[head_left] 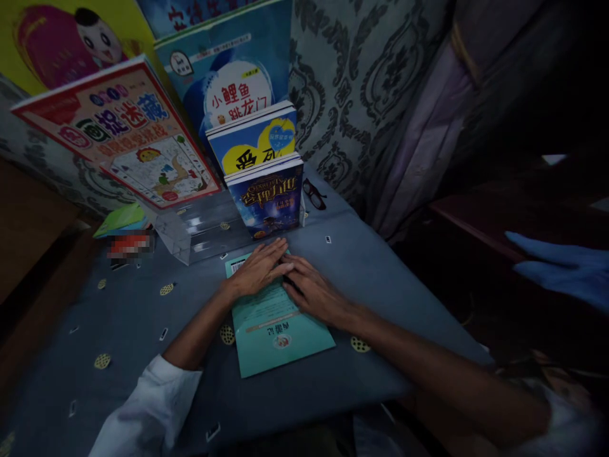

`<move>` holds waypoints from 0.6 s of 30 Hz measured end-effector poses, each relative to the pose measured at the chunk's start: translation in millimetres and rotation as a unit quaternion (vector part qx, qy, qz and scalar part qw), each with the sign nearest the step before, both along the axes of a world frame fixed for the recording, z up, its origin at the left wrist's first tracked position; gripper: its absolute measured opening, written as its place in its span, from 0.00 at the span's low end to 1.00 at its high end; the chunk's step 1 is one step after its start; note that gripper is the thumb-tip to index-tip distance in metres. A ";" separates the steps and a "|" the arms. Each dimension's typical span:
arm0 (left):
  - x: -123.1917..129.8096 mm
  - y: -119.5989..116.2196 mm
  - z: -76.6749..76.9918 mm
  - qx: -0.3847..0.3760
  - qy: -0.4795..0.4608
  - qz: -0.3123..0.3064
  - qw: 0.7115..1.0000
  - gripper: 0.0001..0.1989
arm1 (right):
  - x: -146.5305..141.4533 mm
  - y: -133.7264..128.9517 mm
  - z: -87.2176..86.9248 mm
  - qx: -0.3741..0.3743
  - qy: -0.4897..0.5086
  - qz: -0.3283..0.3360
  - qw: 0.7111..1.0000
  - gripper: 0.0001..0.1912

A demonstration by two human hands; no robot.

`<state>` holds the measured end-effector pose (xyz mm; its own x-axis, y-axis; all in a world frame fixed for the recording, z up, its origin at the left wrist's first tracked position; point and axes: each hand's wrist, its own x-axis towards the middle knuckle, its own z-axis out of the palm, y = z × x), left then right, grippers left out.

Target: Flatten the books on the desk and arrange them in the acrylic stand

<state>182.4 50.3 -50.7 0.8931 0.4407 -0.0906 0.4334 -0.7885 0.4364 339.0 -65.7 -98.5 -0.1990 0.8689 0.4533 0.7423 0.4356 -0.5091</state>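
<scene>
Left hand (pixel 257 270) lies open on the green book (pixel 271 355), the right hand (pixel 316 295) right against it, fingers loose, neither one gripping. Those resting palms seem to steady the cover. And the book lies flat on the table (pixel 380 298), barcode side up, just in front of the clear rack (pixel 175 233), which props up the books (pixel 269 200), apparently so their covers face out.
</scene>
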 end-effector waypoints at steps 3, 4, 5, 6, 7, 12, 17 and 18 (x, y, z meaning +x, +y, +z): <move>1.9 5.8 -5.3 -0.003 -0.047 0.004 0.999 0.33 | 2.3 6.2 -1.0 -0.014 0.001 -0.011 1.000 0.22; 2.4 7.5 -6.8 -0.003 -0.064 0.006 0.998 0.33 | 2.9 8.4 -1.7 -0.017 0.000 -0.014 1.000 0.23; 2.8 8.7 -8.1 -0.005 -0.077 0.008 0.997 0.32 | 3.3 10.2 -2.6 -0.021 0.001 -0.017 1.000 0.25; 3.1 9.6 -9.0 -0.006 -0.088 0.010 0.996 0.32 | 3.6 11.6 -3.4 -0.025 0.002 -0.019 1.000 0.26; 3.4 10.0 -9.8 -0.005 -0.095 0.012 0.995 0.31 | 3.6 12.5 -4.1 -0.028 0.004 -0.020 0.999 0.26; 3.9 5.6 -9.7 0.023 -0.074 0.020 0.997 0.30 | 3.2 7.5 -5.4 -0.056 0.003 -0.021 0.998 0.29; 4.2 -4.0 -5.0 0.051 -0.024 0.016 0.998 0.29 | 4.2 -4.1 -3.4 -0.067 0.006 -0.026 0.997 0.27; 3.8 -6.0 -4.3 0.056 -0.019 0.013 0.998 0.29 | 4.4 -6.2 -2.8 -0.068 0.003 -0.027 0.997 0.27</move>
